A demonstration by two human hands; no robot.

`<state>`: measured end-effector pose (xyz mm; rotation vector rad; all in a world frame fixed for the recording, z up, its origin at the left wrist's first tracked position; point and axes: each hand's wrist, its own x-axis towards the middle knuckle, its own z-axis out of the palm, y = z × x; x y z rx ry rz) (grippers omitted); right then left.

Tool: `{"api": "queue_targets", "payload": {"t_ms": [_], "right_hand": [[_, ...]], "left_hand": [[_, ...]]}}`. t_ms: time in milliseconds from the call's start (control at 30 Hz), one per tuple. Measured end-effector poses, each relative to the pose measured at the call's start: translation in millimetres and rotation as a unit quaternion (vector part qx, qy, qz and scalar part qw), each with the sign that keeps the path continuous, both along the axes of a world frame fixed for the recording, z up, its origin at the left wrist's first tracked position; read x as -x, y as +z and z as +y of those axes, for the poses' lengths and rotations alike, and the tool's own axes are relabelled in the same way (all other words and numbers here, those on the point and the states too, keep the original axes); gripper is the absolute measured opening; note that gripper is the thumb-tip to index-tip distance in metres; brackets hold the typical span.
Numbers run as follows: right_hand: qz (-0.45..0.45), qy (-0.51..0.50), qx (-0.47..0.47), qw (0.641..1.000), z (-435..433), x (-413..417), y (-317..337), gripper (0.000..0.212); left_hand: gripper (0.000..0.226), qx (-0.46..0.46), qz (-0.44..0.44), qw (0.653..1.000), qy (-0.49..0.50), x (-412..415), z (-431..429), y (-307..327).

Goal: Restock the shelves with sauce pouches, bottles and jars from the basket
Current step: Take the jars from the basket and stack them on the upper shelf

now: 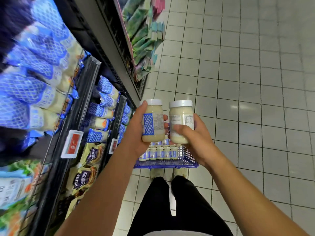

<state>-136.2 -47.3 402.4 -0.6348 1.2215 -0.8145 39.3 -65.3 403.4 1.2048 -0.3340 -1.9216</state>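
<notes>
Left jar (pixel 152 124) gripped upright by left hand (pixel 134 133), right jar (pixel 181 116) by right hand (pixel 196 136); shelves (pixel 86 92) leftward, left hand nearer.

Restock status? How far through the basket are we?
Done: the shelf's blue pouches look well stocked. In hand: the left hand and right hand each grip a white-lidded jar, left jar and right jar, above the blue basket. Left: both held jars are not yet shelved, and rows of jars sit in the basket.
</notes>
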Motion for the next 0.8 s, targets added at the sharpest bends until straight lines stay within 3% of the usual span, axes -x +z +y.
{"api": "queue_targets", "payload": {"t_ms": [167, 467, 633, 800], "right_hand": [[-0.056, 0.037, 0.020, 0.998, -1.7, -22.0, 43.9, 0.060], [-0.085, 0.140, 0.063, 0.985, -9.3, -56.0, 98.3, 0.047], [-0.112, 0.221, 0.095, 0.964, -10.1, -73.1, 119.4, 0.046], [-0.105, 0.311, 0.125, 0.936, -3.1, -79.3, 127.0, 0.052]], "left_hand": [[0.052, 0.051, 0.020, 0.998, 0.031, -19.7, 13.2, 42.1], [0.057, 0.098, 0.012, 0.985, 0.142, -49.0, 45.3, 91.4], [0.067, 0.114, -0.007, 0.961, 0.253, -56.3, 77.8, 112.3], [0.056, 0.148, -0.032, 0.928, 0.341, -46.3, 119.9, 126.0]]}}
